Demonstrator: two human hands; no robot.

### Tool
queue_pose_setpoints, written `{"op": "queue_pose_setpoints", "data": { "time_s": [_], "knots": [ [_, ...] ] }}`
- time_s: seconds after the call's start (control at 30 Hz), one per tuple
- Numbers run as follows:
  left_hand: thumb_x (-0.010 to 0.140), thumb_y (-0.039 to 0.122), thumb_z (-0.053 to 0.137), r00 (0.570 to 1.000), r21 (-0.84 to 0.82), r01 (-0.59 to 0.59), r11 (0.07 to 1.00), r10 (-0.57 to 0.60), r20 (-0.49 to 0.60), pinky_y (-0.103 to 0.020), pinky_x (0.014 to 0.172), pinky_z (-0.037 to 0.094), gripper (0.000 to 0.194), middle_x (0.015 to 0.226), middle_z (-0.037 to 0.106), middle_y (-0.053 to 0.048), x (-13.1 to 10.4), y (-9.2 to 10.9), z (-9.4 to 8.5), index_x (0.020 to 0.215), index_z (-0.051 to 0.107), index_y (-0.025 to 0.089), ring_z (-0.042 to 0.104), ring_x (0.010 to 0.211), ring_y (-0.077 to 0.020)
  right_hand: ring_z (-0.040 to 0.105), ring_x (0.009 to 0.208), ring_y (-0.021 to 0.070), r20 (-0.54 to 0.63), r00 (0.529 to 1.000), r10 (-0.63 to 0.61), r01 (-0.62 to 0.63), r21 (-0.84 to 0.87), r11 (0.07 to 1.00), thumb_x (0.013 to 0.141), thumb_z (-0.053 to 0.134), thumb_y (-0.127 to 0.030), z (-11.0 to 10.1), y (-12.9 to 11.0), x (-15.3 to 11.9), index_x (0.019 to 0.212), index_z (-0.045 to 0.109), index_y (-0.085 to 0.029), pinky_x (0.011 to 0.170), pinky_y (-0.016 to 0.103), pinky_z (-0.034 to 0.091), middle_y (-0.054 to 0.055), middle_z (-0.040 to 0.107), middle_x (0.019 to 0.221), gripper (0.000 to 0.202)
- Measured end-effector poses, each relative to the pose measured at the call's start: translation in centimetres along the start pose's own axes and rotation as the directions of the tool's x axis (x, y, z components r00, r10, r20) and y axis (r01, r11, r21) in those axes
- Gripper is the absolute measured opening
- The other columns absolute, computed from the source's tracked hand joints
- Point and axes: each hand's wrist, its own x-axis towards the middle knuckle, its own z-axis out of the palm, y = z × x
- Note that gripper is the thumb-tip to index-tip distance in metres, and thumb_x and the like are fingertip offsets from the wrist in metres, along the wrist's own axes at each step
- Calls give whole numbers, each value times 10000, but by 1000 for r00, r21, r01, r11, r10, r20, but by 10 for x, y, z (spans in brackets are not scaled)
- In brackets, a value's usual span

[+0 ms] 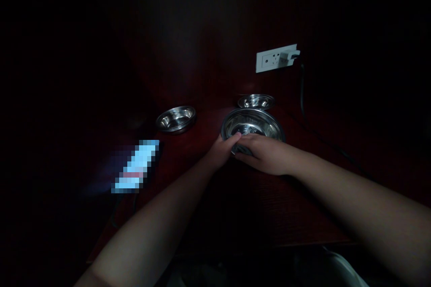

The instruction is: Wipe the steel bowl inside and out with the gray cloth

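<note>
A shiny metal bowl point(252, 119), the nearest and largest in view, is tilted a little toward me over the dark red table point(269, 206). My left hand point(224, 148) grips its near left rim, with the thumb over the edge and the other fingers hidden. My right hand point(262, 152) reaches in from the right, its fingers across the bowl's near side and close to the left thumb. Whether the right fingers pinch the rim or something thin inside is too dark to tell. Behind it lies a smaller metal bowl point(256, 101).
Another metal bowl point(177, 119), seemingly stacked, sits to the left. A lit, pixelated screen point(136, 168) lies at the table's left side. On the back wall is a white socket panel point(269, 60) with a plug, and a dark cable point(302, 94) runs down to the table.
</note>
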Motion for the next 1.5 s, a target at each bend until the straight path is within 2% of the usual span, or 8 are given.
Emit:
{"op": "queue_pose_setpoints", "data": {
  "time_s": [0.6,0.73,0.9,1.37,1.5],
  "knots": [
    [705,357,693,1000,6,-5,1000,5,-19,-409,959,418,437,1157,648,-129,1,-2,-1,1072,628,129,595,1062,-265,556,1068,230,7,1000,7,-6,-16,1000,896,478,-317,0,-1,0,1124,590,-157,982,397,406,116,621,1146,300],
    [710,361,691,1000,-4,3,1000,-3,3,-403,958,419,411,1142,656,-124,0,-1,-1,1047,639,131,598,1060,-261,556,1070,222,3,1000,-4,4,-1,1000,894,485,-308,1,0,0,1141,586,-178,983,387,404,96,623,1142,297],
    [706,343,688,1000,-1,-3,1000,3,-19,-398,957,418,372,1112,667,-114,-1,1,2,1008,648,130,597,1055,-260,555,1080,232,-4,1000,12,-12,-8,1000,892,491,-321,2,0,0,1122,597,-187,989,402,398,95,625,1141,287],
    [721,352,675,1000,6,-6,1000,6,0,-396,955,416,382,1176,637,-126,-2,2,2,1029,637,128,585,1077,-266,552,1089,242,9,1000,16,-16,-16,1000,884,499,-322,0,-3,-1,1152,582,-147,984,399,406,129,615,1172,331],
    [714,348,682,1000,5,-7,1000,7,-4,-405,958,413,416,1140,654,-121,-1,2,2,1066,628,131,587,1072,-270,547,1103,243,8,1000,13,-13,-14,1000,879,507,-323,0,-2,-1,1165,578,-157,989,402,402,123,612,1186,338]
  ]
}}
